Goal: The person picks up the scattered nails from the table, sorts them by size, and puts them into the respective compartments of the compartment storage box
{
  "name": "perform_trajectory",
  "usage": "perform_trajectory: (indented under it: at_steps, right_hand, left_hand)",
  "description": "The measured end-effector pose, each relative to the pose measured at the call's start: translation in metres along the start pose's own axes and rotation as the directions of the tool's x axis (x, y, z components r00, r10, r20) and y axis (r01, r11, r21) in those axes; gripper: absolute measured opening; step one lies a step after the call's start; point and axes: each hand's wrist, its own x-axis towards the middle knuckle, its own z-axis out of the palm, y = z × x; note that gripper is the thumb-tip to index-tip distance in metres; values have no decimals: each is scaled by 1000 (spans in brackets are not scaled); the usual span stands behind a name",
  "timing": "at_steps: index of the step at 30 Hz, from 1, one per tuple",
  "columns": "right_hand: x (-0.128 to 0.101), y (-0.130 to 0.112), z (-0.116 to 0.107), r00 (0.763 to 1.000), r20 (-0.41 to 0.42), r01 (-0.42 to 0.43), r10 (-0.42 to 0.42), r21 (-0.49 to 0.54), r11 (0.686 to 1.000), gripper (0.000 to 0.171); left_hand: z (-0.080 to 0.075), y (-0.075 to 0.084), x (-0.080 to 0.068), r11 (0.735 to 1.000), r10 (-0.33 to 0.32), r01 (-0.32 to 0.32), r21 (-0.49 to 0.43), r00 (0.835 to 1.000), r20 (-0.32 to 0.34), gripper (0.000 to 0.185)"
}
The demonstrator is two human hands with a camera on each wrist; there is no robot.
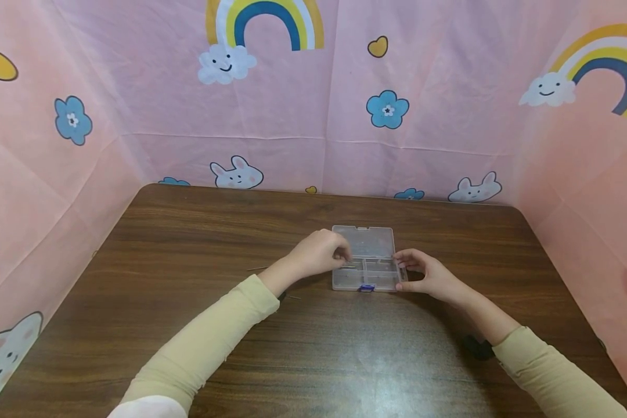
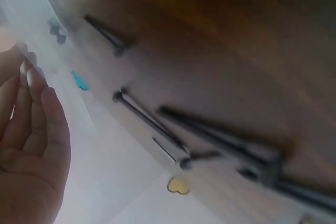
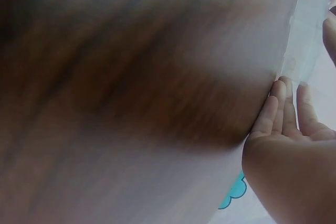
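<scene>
A clear plastic compartment box (image 1: 368, 241) lies open mid-table, lid flipped back, blue latch (image 1: 366, 287) at its near edge. My left hand (image 1: 321, 252) hovers over the box's left compartments with its fingertips bunched; I cannot tell whether they pinch anything. My right hand (image 1: 423, 273) holds the box's right end between thumb and fingers. In the right wrist view its fingers (image 3: 283, 108) lie against the box wall (image 3: 304, 40). The left wrist view shows my left hand (image 2: 31, 129) by the box and several dark nails (image 2: 144, 119) on the wood.
The brown wooden table (image 1: 188, 244) is fenced by pink printed cloth on three sides. Thin nails (image 1: 256, 268) lie left of the box near my left wrist. A small dark object (image 1: 475, 347) sits by my right forearm.
</scene>
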Motion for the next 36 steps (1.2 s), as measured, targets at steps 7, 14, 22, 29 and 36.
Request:
perform_trajectory:
  at_steps: [7, 14, 22, 29, 36]
  right_hand:
    - [1, -1, 1, 1000, -7, 1, -1, 8, 1000, 61]
    - [0, -3, 0, 1000, 13, -11, 10, 12, 1000, 61]
    - [-2, -4, -2, 999, 21, -32, 31, 21, 999, 61]
    - [-1, -2, -2, 999, 24, -26, 25, 29, 999, 62]
    - [-1, -1, -2, 999, 24, -33, 32, 22, 999, 62]
  left_hand:
    - [-14, -14, -8, 1000, -24, 23, -9, 999, -38, 5]
    - [-34, -27, -22, 996, -86, 84, -42, 994, -65, 5]
    - [-52, -41, -40, 987, -148, 141, -75, 985, -91, 7]
    - [-62, -57, -58, 984, -161, 150, -95, 979, -122, 9]
    - [-70, -73, -77, 970, -214, 195, -143, 968, -129, 12]
